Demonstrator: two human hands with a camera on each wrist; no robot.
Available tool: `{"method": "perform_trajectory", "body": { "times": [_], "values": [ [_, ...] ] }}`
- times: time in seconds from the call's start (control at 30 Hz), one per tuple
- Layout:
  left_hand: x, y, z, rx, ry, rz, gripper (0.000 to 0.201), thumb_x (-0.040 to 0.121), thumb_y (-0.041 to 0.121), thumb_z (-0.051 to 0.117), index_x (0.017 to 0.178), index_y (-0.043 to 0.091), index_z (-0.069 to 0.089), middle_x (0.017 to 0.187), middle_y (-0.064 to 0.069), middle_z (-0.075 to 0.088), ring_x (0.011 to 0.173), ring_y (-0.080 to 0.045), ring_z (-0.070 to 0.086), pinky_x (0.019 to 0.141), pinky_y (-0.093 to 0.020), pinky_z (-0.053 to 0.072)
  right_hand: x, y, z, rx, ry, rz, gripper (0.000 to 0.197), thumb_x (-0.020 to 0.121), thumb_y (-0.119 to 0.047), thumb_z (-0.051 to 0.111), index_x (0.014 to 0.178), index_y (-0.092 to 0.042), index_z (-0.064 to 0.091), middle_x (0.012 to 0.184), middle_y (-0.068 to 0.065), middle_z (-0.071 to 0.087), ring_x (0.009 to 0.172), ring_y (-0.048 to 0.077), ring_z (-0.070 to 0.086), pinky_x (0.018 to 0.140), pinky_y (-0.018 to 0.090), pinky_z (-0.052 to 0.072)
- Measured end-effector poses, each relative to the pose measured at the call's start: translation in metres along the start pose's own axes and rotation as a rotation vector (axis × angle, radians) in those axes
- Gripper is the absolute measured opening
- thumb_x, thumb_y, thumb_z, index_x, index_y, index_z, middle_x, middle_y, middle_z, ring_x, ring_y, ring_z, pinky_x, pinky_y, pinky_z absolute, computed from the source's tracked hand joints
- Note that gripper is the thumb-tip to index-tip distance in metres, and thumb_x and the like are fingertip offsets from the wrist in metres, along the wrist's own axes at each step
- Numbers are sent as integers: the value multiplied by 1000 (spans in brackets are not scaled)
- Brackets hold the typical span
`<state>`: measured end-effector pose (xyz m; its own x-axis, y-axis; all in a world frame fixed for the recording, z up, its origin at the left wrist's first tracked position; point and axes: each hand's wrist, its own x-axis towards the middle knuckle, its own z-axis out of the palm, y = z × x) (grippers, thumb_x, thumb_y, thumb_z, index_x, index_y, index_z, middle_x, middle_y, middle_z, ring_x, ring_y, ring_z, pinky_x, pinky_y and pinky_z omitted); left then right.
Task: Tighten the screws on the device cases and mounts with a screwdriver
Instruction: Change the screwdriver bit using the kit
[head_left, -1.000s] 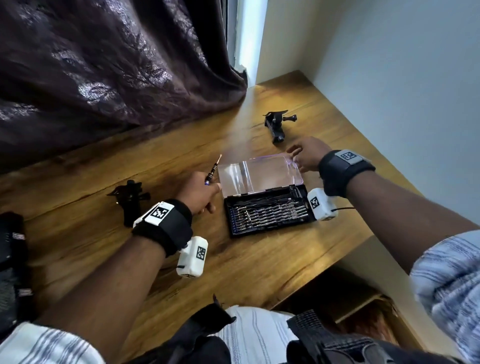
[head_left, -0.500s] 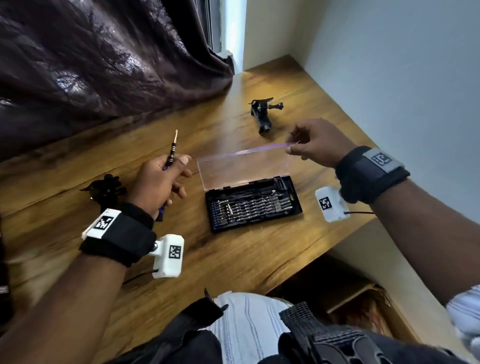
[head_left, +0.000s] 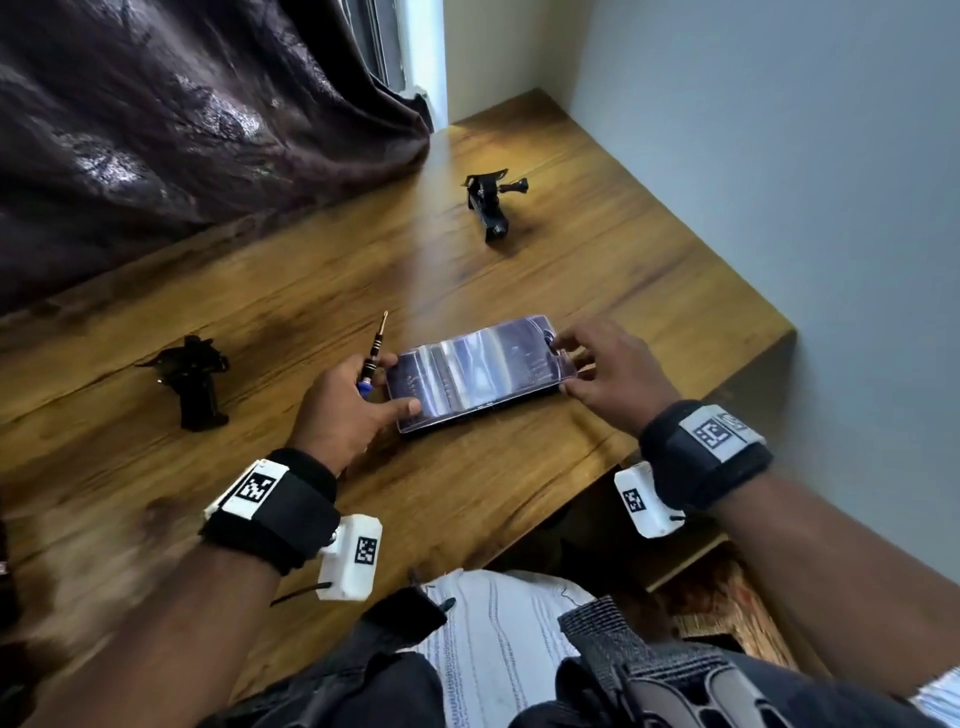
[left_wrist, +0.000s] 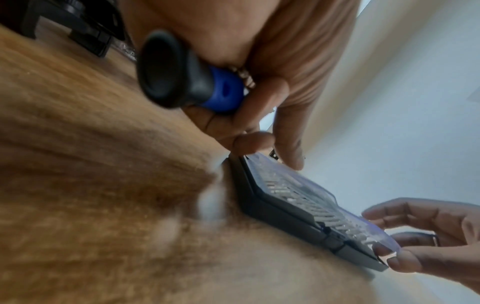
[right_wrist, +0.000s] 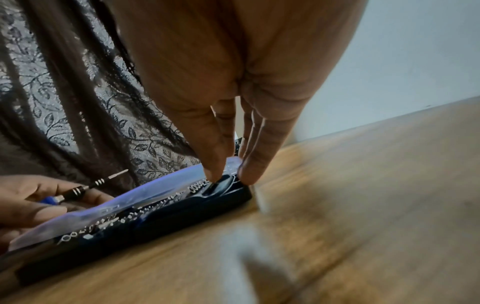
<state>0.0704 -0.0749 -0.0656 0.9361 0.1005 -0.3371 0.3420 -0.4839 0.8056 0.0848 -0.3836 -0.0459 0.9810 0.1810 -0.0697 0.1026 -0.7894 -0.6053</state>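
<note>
A black precision screwdriver (head_left: 375, 349) with a blue collar is gripped in my left hand (head_left: 387, 384), tip pointing up and away; its thumb presses the clear lid of the bit case (head_left: 478, 369) at the left end. In the left wrist view the screwdriver's black cap (left_wrist: 166, 72) sticks out of the curled fingers. My right hand (head_left: 566, 365) rests straight fingers (right_wrist: 215, 164) on the lid's right end, thumb at the front corner. The lid lies down over the bits (right_wrist: 109, 222). One black mount (head_left: 195, 382) stands to the left, another mount (head_left: 488, 208) further back.
The wooden table (head_left: 291, 291) ends at a front edge (head_left: 519, 525) just below the case and at a right edge by the grey wall (head_left: 779, 182). A dark curtain (head_left: 182, 104) hangs along the back left. Bare wood lies between the case and both mounts.
The clear lid, held raised by my right hand half a second ago, now lies down on the case. My left hand, still gripping the screwdriver, moved right onto the lid's left end.
</note>
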Motion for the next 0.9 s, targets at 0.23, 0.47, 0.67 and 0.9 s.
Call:
{"method": "perform_trajectory", "body": {
  "times": [0.23,0.47,0.67,0.9],
  "values": [
    [-9,3,7,102,8,48,74,72,22,95,135,28,58,121,5,59,102,-17,57,77,-29,43,3,-1,-3,-150,-2,103,48,86,-22,77,131,-22,60,109,-3,69,96,16,64,86,33,51],
    [-8,1,7,261,-21,79,89,75,35,93,150,33,45,141,-5,59,110,-20,60,92,-36,50,7,-2,12,-309,-169,84,70,86,-40,76,147,-23,45,123,6,61,113,24,55,91,33,43],
    [-12,12,5,349,-49,68,87,80,32,89,152,31,40,147,-2,57,106,-14,55,89,-31,44,8,-14,21,-490,-208,77,89,84,-54,74,152,-12,35,134,12,53,117,30,59,94,40,52],
    [-11,17,3,344,-44,-17,82,78,38,90,143,34,41,105,9,65,86,-10,59,69,-30,42,16,-14,9,-469,-199,9,74,79,-53,77,136,-20,43,135,5,50,113,28,59,95,45,54]
  ]
}}
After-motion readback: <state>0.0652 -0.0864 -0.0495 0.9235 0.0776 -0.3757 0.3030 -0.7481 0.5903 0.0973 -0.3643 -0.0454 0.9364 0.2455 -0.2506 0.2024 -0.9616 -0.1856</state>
